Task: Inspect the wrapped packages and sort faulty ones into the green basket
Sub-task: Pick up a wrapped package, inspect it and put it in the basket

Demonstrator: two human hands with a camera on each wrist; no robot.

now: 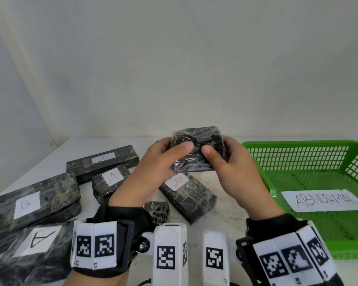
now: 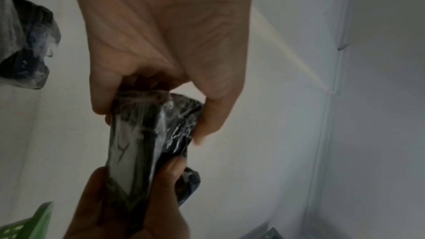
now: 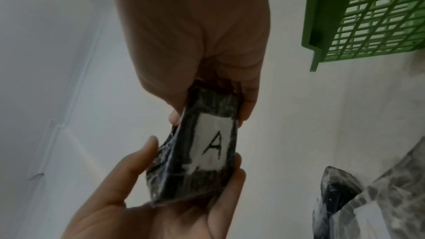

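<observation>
While both hands hold it up, one small wrapped package is under inspection, so the lines below take the basket as their landmark.

Step in hand: inspecting the package point(image 1: 196, 150), as I judge it; nothing lies in the basket point(image 1: 256, 172) but a paper reading ABNORMAL.

Where it is: lifted clear of the table point(image 1: 225, 213), just left of the basket's left rim and above the other packages.

Left hand point(image 1: 153, 168): grasps the package's left end, thumb on the near face and fingers behind.

Right hand point(image 1: 232, 172): grasps the right end the same way, thumb on the near face beside the left thumb.

Long axis: from the head view it runs roughly left to right, toward the basket, with the top edge tipped away from the person.

Facing: the labelled side, a white slip marked A point(image 3: 214, 144), faces away from the person and shows in the right wrist view; the plain crinkled back faces the head camera.

How to do it well: turn the package slowly about its long axis, so that each face and both folded ends pass the eyes; move the thumbs aside, since they cover part of the near face. Hold by the ends and lightly, for the film looks thin and a hard pinch could tear it and make a fault.

Wrap: wrinkled and glossy; whether it is torn I cannot tell.

Other packages: several lie on the table left of the basket, marked A or B point(image 1: 26, 204).
</observation>
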